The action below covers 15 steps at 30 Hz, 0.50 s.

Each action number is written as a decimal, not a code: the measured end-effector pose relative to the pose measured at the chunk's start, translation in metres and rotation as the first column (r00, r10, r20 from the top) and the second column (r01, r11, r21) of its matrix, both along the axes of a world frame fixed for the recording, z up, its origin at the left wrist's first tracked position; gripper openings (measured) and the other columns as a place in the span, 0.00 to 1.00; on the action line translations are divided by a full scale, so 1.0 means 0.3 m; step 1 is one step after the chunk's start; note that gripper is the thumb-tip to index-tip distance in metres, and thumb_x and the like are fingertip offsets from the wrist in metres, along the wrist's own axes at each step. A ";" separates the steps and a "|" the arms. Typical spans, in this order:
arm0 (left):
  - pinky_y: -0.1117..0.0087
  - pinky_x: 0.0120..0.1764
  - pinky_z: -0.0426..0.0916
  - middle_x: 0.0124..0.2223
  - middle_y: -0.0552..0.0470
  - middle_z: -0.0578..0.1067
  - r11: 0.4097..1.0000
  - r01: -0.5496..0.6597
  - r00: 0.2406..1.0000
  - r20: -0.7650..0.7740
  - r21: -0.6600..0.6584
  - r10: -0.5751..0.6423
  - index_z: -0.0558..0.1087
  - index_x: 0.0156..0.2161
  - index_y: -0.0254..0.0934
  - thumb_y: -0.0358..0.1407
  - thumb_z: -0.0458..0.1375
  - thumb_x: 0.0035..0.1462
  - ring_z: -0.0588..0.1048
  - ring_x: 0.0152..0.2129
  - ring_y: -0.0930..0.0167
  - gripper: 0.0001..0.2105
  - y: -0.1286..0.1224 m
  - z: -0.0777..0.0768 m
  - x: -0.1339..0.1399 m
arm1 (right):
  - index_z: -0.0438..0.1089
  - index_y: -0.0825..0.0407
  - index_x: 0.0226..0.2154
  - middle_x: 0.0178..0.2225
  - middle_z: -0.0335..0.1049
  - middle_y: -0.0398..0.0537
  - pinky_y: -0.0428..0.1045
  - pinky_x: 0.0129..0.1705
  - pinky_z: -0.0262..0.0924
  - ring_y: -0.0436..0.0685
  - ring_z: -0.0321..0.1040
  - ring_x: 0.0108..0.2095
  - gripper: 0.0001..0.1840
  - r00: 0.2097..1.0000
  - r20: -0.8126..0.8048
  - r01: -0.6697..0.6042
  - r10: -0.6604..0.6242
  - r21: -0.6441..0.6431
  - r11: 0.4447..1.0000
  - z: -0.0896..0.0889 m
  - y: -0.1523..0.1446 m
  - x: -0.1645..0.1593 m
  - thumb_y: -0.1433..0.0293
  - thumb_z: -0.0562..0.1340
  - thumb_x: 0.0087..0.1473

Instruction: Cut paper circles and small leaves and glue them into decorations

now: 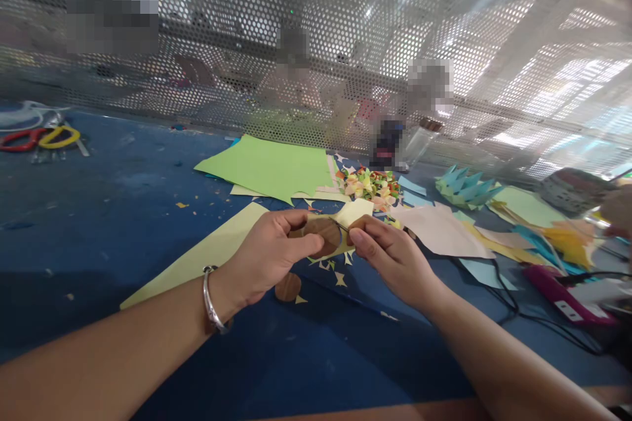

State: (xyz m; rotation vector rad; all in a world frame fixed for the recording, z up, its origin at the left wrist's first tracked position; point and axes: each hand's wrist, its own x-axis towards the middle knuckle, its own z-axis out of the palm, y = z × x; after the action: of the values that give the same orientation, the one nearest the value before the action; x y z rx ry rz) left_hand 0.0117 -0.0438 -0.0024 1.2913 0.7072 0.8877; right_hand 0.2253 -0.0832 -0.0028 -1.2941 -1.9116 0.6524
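Observation:
My left hand (pixel 269 250), with a silver bangle at the wrist, pinches a round brown disc (pixel 330 237) against a piece of pale yellow paper (pixel 356 212). The thumb lies across the disc's face. My right hand (pixel 388 253) is closed round a thin dark pointed tool (pixel 343 227), whose tip is at the disc's right edge; its exact kind is unclear. Below my left hand a second brown disc (pixel 288 287) lies on the blue table. A slim blue stick (pixel 360 302) slants across the table between my forearms. Pale paper scraps (pixel 340 278) are scattered under my hands.
Green paper sheets (pixel 276 168) and a heap of small paper flowers (pixel 370 185) lie ahead. Scissors (pixel 59 137) are far left. At right are a blue-green paper crown (pixel 464 187), paper sheets (pixel 444 230), and a purple power strip (pixel 563 293) with cables. Perforated metal mesh (pixel 207 72) stands behind.

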 end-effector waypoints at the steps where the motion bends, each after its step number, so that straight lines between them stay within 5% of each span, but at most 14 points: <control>1: 0.73 0.40 0.67 0.37 0.54 0.81 1.000 0.002 1.000 -0.006 -0.002 -0.002 0.81 0.37 0.39 0.31 0.64 0.53 0.75 0.33 0.74 0.06 0.001 -0.002 -0.002 | 0.60 0.50 0.29 0.25 0.55 0.38 0.47 0.29 0.50 0.49 0.52 0.26 0.20 1.000 0.008 0.000 0.000 0.006 1.000 0.001 -0.001 0.000 0.57 0.53 0.69; 15: 0.76 0.31 0.58 0.28 0.58 0.74 0.998 0.040 0.992 -0.118 -0.041 -0.045 0.77 0.29 0.34 0.30 0.64 0.51 0.68 0.25 0.78 0.02 0.001 0.018 -0.016 | 0.65 0.50 0.32 0.26 0.59 0.40 0.47 0.30 0.51 0.50 0.55 0.27 0.19 0.998 0.065 0.001 -0.001 0.000 1.000 0.006 -0.008 0.002 0.56 0.53 0.69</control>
State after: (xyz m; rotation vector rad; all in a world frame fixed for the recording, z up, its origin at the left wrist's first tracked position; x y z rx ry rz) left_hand 0.0067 -0.0435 0.0028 1.3277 0.7838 0.7640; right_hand 0.2259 -0.0855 -0.0009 -1.3313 -1.9628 0.6169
